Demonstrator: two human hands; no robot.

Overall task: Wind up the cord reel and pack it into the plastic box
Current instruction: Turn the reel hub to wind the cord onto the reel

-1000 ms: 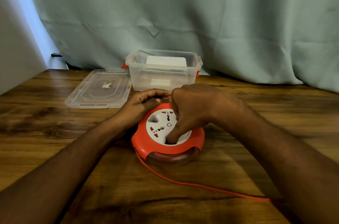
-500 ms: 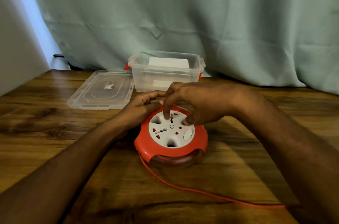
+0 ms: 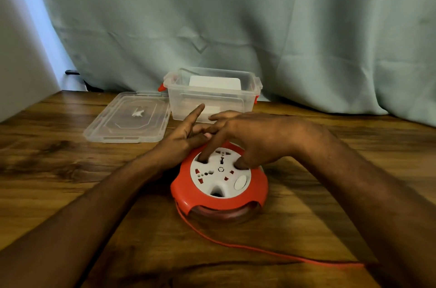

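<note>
Reel (image 3: 219, 184) flat, cord (image 3: 259, 251) trailing right.

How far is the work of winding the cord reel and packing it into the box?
Done: the plastic box stands open, its lid beside it. In hand: the right hand has fingers in the white dial of the cord reel, and the left hand rests at its rim. Left: a length of cord lies on the table; nothing is packed.

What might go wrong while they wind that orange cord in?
The loose cord trails off the table's right edge and might snag or whip. The right hand has fingers in the dial's recesses, and they could slip. The left hand only lightly steadies the cord reel, which could skid.
</note>
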